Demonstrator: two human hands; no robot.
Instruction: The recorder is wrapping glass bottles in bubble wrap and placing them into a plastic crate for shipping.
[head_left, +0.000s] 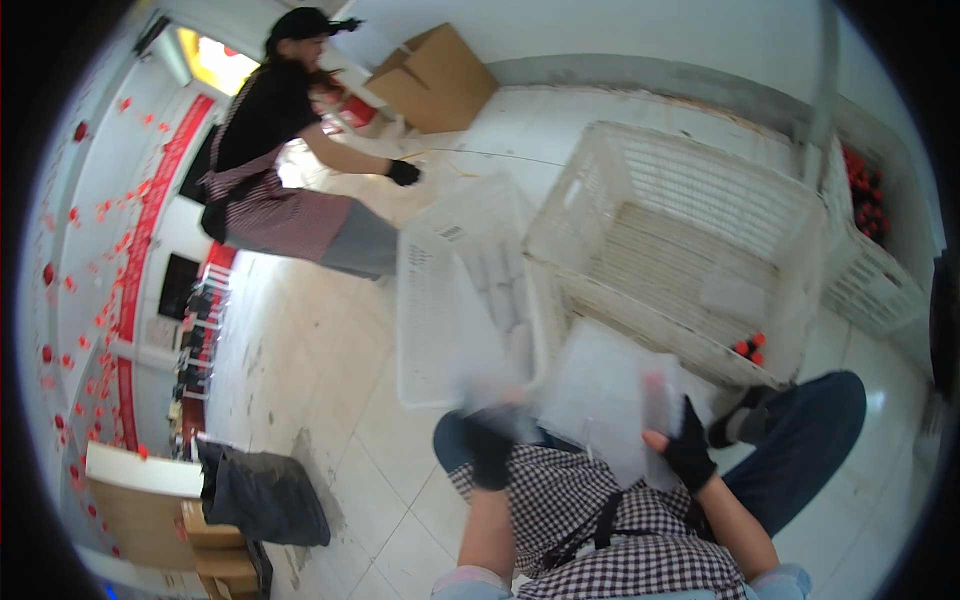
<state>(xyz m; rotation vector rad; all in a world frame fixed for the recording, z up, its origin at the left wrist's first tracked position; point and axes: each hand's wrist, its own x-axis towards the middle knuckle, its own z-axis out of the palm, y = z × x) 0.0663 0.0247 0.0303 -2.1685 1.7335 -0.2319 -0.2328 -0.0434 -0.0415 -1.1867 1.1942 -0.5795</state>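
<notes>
My right hand [690,452], in a black fingerless glove, grips a translucent white pouch [657,400] with its thumb on the near side. A reddish patch shows through the pouch's upper part. Beside it, a stack of white translucent sheets or bags [600,380] lies over my lap. My left hand [490,447], gloved alike, is smeared by motion near the front edge of a white plastic basket [420,370]. A pale blur lies at its fingers, too unclear to name. Inside that basket are several white wrapped, long pieces [497,280].
A large white crate [575,265] stands ahead, with red-tipped items [750,348] in its near right corner. Another crate [875,270] at the far right holds red-tipped items. A co-worker [270,150] leans in at upper left. A cardboard box [435,80] and black bag [265,495] stand on the floor.
</notes>
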